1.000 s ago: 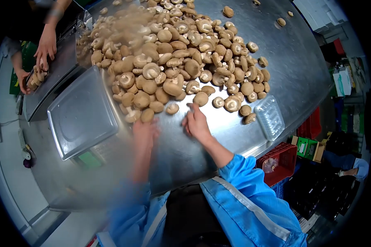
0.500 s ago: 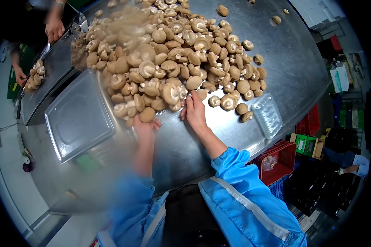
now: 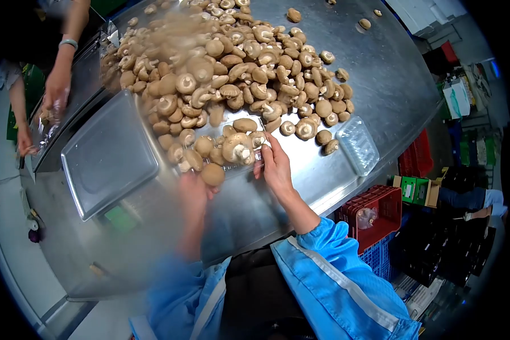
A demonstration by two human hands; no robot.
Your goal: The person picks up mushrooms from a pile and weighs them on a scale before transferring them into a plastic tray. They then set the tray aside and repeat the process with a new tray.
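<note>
- As your right hand [image 3: 277,167] grips the clear plastic tray [image 3: 230,168], its heaped, round brown mushrooms [image 3: 231,145] could roll off through tilting.
- Your left hand [image 3: 192,190]: blurred, grasp cannot be told.

Produce packing workroom, mushrooms [image 3: 246,73] heaped across a broad metal bench [image 3: 391,73], clear plastic tray [image 3: 357,146] alongside, red crate [image 3: 378,218] and blue crate [image 3: 378,259] stacked below

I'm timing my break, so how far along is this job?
Looks done: mushrooms, seemingly under film, at a co-worker's hands. In hand: a clear tray of mushrooms, held by the right hand, left hand close by. Left: a big mushroom pile and an empty tray.
</note>
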